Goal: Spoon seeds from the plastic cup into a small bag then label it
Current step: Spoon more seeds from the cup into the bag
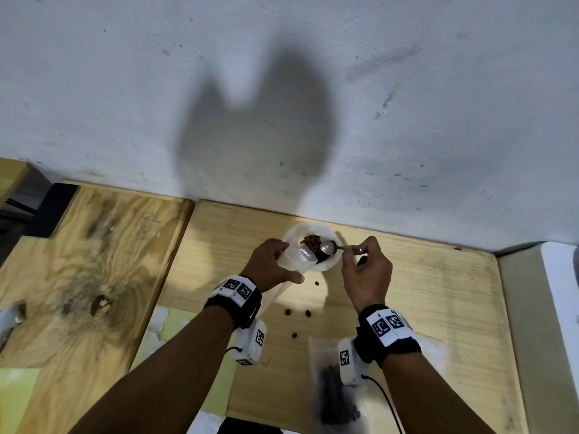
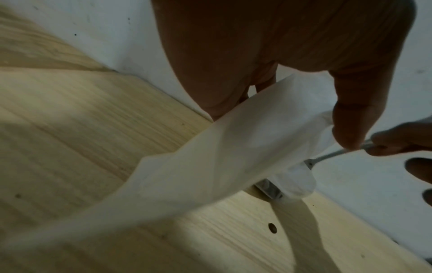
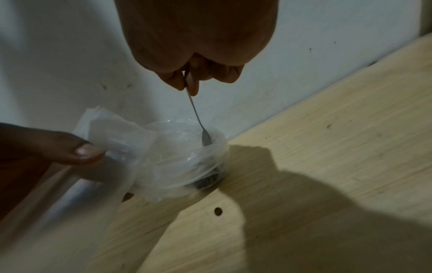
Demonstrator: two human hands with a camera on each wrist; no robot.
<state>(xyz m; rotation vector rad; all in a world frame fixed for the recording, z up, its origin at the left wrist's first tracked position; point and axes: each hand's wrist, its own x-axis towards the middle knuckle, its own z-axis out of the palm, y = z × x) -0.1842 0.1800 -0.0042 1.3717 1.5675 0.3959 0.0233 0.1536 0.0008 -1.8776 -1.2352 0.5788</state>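
Observation:
A clear plastic cup (image 1: 313, 234) with brown seeds (image 1: 310, 242) stands on the light wooden board near the wall. My left hand (image 1: 269, 264) pinches a small clear bag (image 1: 293, 258) at the cup's left rim, and the bag's tail hangs toward my wrist. My right hand (image 1: 363, 270) pinches the handle of a metal spoon (image 1: 329, 247), whose bowl sits inside the cup beside the bag's mouth. In the right wrist view the spoon (image 3: 198, 118) dips into the cup (image 3: 194, 157), with the bag (image 3: 121, 140) under my left thumb. The left wrist view shows the bag (image 2: 210, 166) and the spoon handle (image 2: 332, 155).
Several loose seeds (image 1: 287, 312) lie on the board (image 1: 438, 308) in front of the cup. A clear bag filled with dark seeds (image 1: 335, 389) lies near the front edge under my right wrist. Yellow-green paper (image 1: 175, 324) sits front left. The white wall (image 1: 282, 89) stands just behind the cup.

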